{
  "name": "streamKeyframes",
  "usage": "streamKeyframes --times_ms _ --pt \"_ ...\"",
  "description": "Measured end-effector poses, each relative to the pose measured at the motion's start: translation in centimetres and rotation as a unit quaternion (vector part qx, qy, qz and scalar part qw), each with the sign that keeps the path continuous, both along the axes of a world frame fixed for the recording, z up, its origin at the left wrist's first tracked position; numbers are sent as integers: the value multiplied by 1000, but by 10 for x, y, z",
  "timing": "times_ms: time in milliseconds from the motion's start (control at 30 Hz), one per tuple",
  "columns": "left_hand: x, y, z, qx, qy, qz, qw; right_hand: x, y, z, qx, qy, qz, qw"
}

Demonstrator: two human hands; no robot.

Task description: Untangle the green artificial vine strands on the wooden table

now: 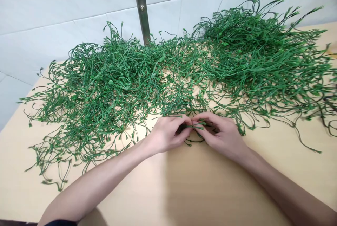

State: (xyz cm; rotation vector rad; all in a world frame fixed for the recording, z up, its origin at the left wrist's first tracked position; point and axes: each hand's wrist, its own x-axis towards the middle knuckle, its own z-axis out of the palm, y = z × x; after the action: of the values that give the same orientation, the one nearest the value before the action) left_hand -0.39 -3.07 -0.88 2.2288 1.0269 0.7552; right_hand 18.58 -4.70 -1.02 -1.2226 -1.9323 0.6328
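Observation:
My left hand [171, 133] and my right hand [222, 133] meet over the near side of the table, fingertips close together. Between them is a thin green plastic stem [198, 125] with small forked tips, pinched by the fingers of both hands. Part of the stem is hidden inside the fingers. Just beyond the hands lie many similar loose stems, tangled in a left heap [118, 71] and a right heap [252, 50]. A few strands curl on the table below my fingertips.
The pale wooden table [210, 191] runs up to a white tiled wall [65, 1]. A metal post [142, 8] with a bolt stands against the wall behind the heaps. Stray stems [56, 180] lie at the left, and darker strands [329, 110] at the right edge.

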Motion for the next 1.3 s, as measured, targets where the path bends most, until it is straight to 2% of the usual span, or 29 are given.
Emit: streamKeyframes --times_ms 133,400,567,767,933,1033,1167,1300 --pt "0 0 -1 -22 -22 2 1000 -2 1 1 -15 27 -6 1000" --pt "2 1 -6 -113 -114 45 986 -4 3 0 -33 87 -70 993" --pt "2 0 -5 -101 -105 67 987 -5 3 -1 -63 145 -103 982" --pt "1 -1 -7 -72 -79 113 988 -5 2 6 -84 175 -105 975" --pt "1 0 -4 -16 -82 82 993 -7 -2 13 -28 242 -157 957" --pt "1 -1 -1 15 -96 56 994 -9 -1 13 -29 276 -155 948" --pt "2 0 1 37 -114 80 990 -7 3 8 -17 231 -127 964" --pt "2 1 -3 30 -137 93 986 -2 6 3 112 115 -71 984"
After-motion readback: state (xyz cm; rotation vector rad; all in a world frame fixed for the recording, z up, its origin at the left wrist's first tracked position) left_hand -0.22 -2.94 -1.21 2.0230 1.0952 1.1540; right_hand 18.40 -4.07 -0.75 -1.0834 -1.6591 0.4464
